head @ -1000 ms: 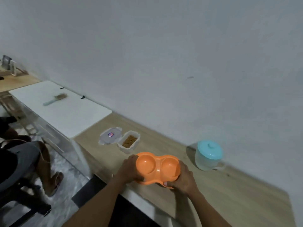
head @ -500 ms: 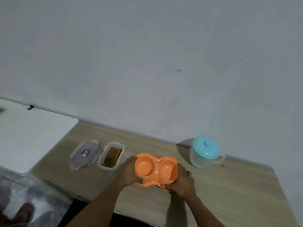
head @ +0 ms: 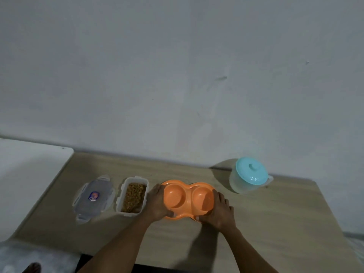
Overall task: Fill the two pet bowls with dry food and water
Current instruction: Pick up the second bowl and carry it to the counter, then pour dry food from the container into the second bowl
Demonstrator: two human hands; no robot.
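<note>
An orange double pet bowl [head: 187,198] with two empty round wells sits at the middle of the wooden table [head: 275,223]. My left hand [head: 157,203] grips its left end and my right hand [head: 218,211] grips its right front edge. Just left of the bowl stands an open clear container of brown dry food [head: 133,197]. Its clear lid [head: 93,197] lies flat further left. A translucent water jug with a light blue lid [head: 249,175] stands to the right of the bowl, near the wall.
A white surface [head: 29,174] adjoins the table on the left. A plain grey wall [head: 177,75] runs along the table's far edge. A patterned floor and part of a foot [head: 32,268] show at the bottom left.
The view has swung to the right and squared up to the table. Both hands have kept hold of the orange bowl, which has stayed between the food container and the jug.
</note>
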